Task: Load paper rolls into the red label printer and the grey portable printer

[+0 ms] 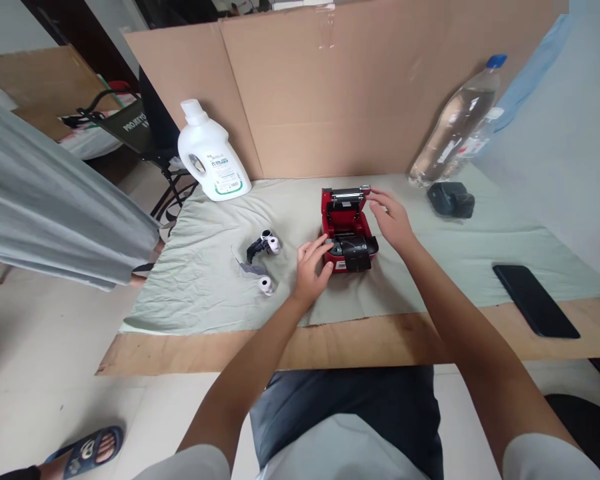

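Observation:
A small red printer (349, 230) with its lid tilted up sits on the pale green cloth (205, 293) in the middle of the table. My left hand (311, 265) rests against the printer's front left corner, fingers touching its black front part. My right hand (393, 217) reaches to the raised lid, fingertips on its upper right edge. Whether either hand grips the printer firmly is hard to tell. Two small white paper rolls (267, 285) and a black holder piece (260, 247) lie to the left of the printer.
A white detergent bottle (211, 155) stands at the back left, a clear water bottle (455, 127) at the back right with a black object (451, 199) beside it. A black phone (535, 301) lies at the right. Cardboard (330, 93) walls the back. Another person's sandalled foot (87, 450) shows at the lower left.

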Tool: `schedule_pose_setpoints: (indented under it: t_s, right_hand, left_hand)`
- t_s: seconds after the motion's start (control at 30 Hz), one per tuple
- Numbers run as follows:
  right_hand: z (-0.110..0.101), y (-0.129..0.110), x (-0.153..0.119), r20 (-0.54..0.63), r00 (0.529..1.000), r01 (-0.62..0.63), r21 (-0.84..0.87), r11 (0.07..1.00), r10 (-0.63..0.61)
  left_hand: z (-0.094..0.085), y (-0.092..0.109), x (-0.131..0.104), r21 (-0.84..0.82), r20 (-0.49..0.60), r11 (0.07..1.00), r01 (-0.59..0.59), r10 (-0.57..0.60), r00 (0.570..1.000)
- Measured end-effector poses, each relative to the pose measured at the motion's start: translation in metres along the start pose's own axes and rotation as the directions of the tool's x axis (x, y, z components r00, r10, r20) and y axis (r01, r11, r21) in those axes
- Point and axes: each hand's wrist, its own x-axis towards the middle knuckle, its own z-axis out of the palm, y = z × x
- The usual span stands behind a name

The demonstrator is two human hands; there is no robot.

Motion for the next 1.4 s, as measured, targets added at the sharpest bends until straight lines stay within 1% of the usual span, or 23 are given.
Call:
schedule_pose_setpoints:
  t_s: [0.07,0.1,0.17,0.23,0.3,0.33,0.4,0.47,0.5,0.53,0.57,0.6,0.63,0.7,0.77,0.83,0.93,1.0,1.07,1.17,1.27,1.33,1.4]
  right_hand:
    - [0.003,-0.004,-0.009,-0.004,1.0,0.023,-0.087,0.996,-0.023]
    - [0.003,-0.006,-0.013,0.041,0.998,0.053,-0.137,0.989,-0.048]
    - [0.005,-0.009,-0.015,0.198,0.974,0.15,-0.213,0.966,-0.107]
    - [0.008,-0.012,-0.007,0.36,0.922,0.24,-0.245,0.939,-0.142]
    - [0.012,-0.014,0.008,0.505,0.855,0.278,-0.256,0.926,-0.116]
    - [0.015,-0.015,0.017,0.583,0.809,0.285,-0.269,0.92,-0.081]
    - [0.021,-0.02,0.035,0.723,0.69,0.303,-0.326,0.896,0.029]
    - [0.028,-0.027,0.049,0.804,0.572,0.325,-0.405,0.855,0.163]
    - [0.032,-0.031,0.053,0.816,0.532,0.334,-0.449,0.829,0.227]
    - [0.036,-0.035,0.056,0.812,0.511,0.34,-0.492,0.801,0.282]
    - [0.04,-0.039,0.056,0.799,0.508,0.344,-0.53,0.775,0.321]
    - [0.044,-0.042,0.055,0.78,0.523,0.35,-0.564,0.748,0.343]
    - [0.047,-0.044,0.053,0.753,0.557,0.353,-0.596,0.721,0.349]
    - [0.051,-0.045,0.048,0.693,0.647,0.351,-0.641,0.682,0.318]
    - [0.05,-0.042,0.044,0.645,0.717,0.332,-0.649,0.684,0.264]
    - [0.041,-0.038,0.041,0.635,0.739,0.288,-0.598,0.748,0.223]
    - [0.017,-0.038,0.034,0.677,0.719,0.161,-0.385,0.909,0.159]
    - [-0.003,-0.047,0.027,0.694,0.71,0.04,-0.212,0.977,0.121]
    - [-0.022,-0.061,0.019,0.659,0.743,-0.099,-0.065,0.993,0.118]
    - [-0.036,-0.089,0.015,0.541,0.827,-0.263,0.135,0.955,0.151]
    - [-0.026,-0.119,0.022,0.473,0.871,-0.304,0.303,0.903,0.134]
    - [-0.004,-0.138,0.031,0.453,0.886,-0.278,0.354,0.893,0.097]
    - [0.029,-0.155,0.04,0.438,0.897,-0.237,0.346,0.908,0.067]
  left_hand:
    - [-0.001,0.002,-0.001,-0.008,0.006,1.0,0.015,-0.015,1.0]
    - [-0.001,0.003,-0.001,-0.013,0.01,1.0,0.024,-0.024,1.0]
    - [0.0,0.005,-0.001,-0.023,0.016,0.999,0.027,-0.027,1.0]
    - [0.0,0.006,-0.001,-0.032,0.013,0.999,0.022,-0.021,1.0]
    - [0.001,0.005,-0.001,-0.037,0.01,0.999,0.021,-0.021,1.0]
    - [0.001,0.005,-0.001,-0.038,0.008,0.999,0.023,-0.023,1.0]
    - [0.001,0.003,-0.001,-0.037,0.01,0.999,0.026,-0.025,1.0]
    - [0.001,0.002,-0.001,-0.033,0.016,0.999,0.023,-0.022,1.0]
    - [0.0,0.001,-0.001,-0.033,0.018,0.999,0.018,-0.017,1.0]
    - [0.0,0.0,-0.001,-0.033,0.018,0.999,0.01,-0.01,1.0]
    - [0.0,0.0,-0.001,-0.033,0.016,0.999,0.001,0.0,1.0]
    - [0.0,0.0,-0.001,-0.034,0.012,0.999,-0.008,0.008,1.0]
    - [0.0,-0.001,-0.001,-0.035,0.009,0.999,-0.014,0.014,1.0]
    - [-0.001,-0.001,0.0,-0.033,0.014,0.999,-0.012,0.013,1.0]
    - [-0.001,0.0,0.0,-0.034,0.023,0.999,-0.004,0.005,1.0]
    - [0.0,0.0,0.0,-0.046,0.019,0.999,-0.008,0.009,1.0]
    - [0.001,0.001,-0.001,-0.075,-0.006,0.997,-0.014,0.014,1.0]
    - [0.002,0.0,-0.001,-0.085,-0.011,0.996,-0.004,0.003,1.0]
    - [0.003,-0.002,-0.001,-0.09,-0.015,0.996,0.003,-0.004,1.0]
    - [0.006,-0.004,-0.001,-0.097,-0.024,0.995,0.003,-0.005,1.0]
    - [0.006,-0.003,-0.001,-0.116,-0.034,0.993,0.013,-0.017,0.999]
    - [0.005,-0.001,-0.001,-0.136,-0.042,0.991,0.013,-0.018,0.999]
    - [0.003,0.002,0.0,-0.146,-0.04,0.989,0.006,-0.012,0.999]
